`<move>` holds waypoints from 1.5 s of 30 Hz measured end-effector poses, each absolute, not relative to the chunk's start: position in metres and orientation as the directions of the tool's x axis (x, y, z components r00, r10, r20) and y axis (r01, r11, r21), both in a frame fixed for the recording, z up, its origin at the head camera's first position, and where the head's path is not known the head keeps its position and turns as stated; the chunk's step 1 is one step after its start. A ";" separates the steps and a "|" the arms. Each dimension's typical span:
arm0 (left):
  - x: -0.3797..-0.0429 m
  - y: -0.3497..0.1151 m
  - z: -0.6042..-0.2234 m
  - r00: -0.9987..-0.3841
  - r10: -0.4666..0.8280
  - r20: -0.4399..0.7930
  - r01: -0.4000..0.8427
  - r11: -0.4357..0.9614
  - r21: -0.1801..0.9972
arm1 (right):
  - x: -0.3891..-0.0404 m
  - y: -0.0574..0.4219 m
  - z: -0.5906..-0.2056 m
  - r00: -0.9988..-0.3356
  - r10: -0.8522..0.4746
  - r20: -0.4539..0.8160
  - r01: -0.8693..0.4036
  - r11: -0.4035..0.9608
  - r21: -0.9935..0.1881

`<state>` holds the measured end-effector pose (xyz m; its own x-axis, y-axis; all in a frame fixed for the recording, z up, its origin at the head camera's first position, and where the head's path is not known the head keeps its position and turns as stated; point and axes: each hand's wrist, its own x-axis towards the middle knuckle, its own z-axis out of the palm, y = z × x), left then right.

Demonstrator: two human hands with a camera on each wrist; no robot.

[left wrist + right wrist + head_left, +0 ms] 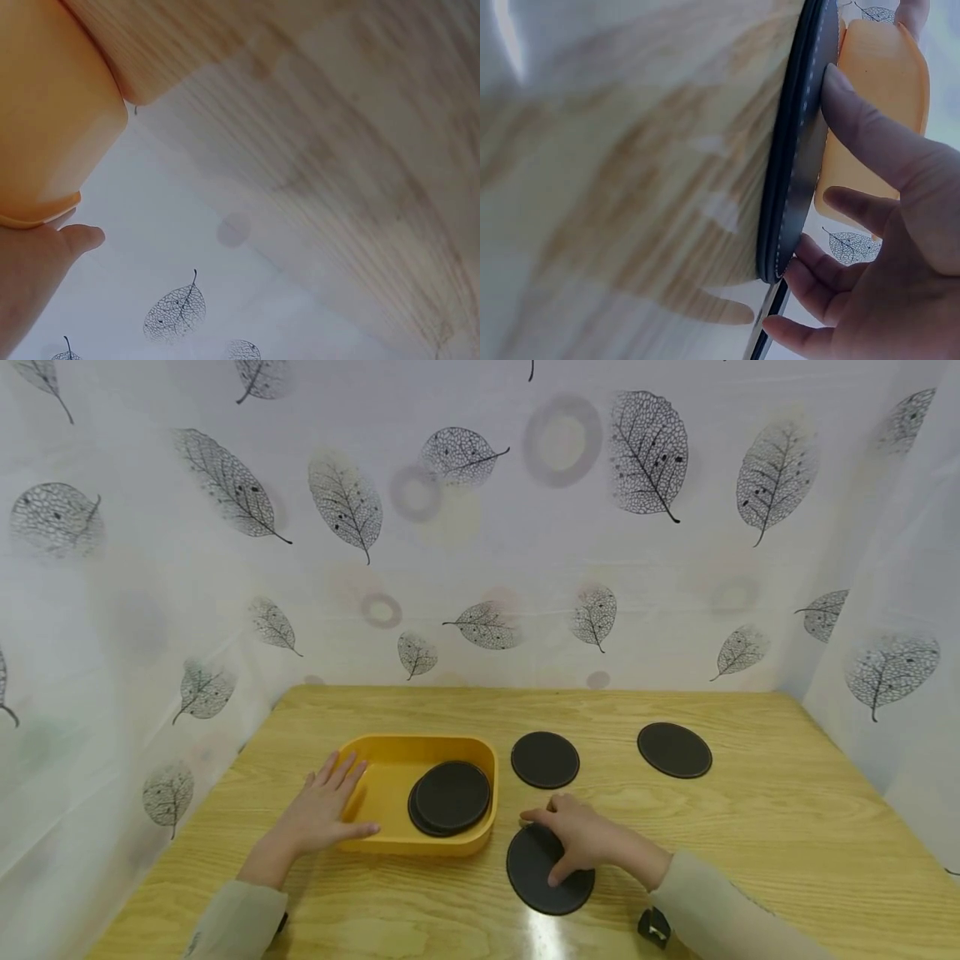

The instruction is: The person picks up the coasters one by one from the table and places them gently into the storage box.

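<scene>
A yellow tray (375,793) with raised walls stands left of centre on the table. Two dark round coasters (453,796) overlap inside its right part. My left hand (321,810) lies spread over the tray's left end, thumb by the front rim; in the left wrist view only part of this hand (37,255) shows beside the tray. Right of the tray lies a dark coaster (536,889), its stitched edge (787,172) looking layered in the right wrist view. My right hand (585,835) reaches over it, thumb on its top face and fingers near its far edge.
Behind, one dark coaster (545,760) lies right of the tray, and another (674,750) lies farther right. The wooden table (787,827) ends at a leaf-patterned curtain (510,552) at the back and sides.
</scene>
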<state>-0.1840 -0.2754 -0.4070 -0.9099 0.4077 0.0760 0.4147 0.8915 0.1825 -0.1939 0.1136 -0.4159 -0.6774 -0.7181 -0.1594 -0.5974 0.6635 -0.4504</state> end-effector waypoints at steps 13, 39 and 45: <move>-0.184 -0.276 -0.407 -0.909 0.409 0.076 0.416 0.893 0.174 | -0.190 0.121 -0.413 -0.703 -0.691 -0.165 -0.490 0.639 -0.593; -0.184 -0.276 -0.407 -0.908 0.411 0.080 0.419 0.893 0.164 | -0.210 0.163 -0.412 -0.623 -0.752 -0.212 -0.298 0.480 -0.825; -0.183 -0.275 -0.406 -0.907 0.414 0.081 0.422 0.891 0.166 | -0.209 0.165 -0.413 -0.635 -0.747 -0.196 -0.242 0.434 -0.868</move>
<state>-0.1829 -0.2747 -0.4063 -0.9068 0.4138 0.0811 0.4216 0.8914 0.1665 -0.2094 0.1648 -0.4129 -0.6354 -0.7470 -0.1958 -0.2424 0.4336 -0.8679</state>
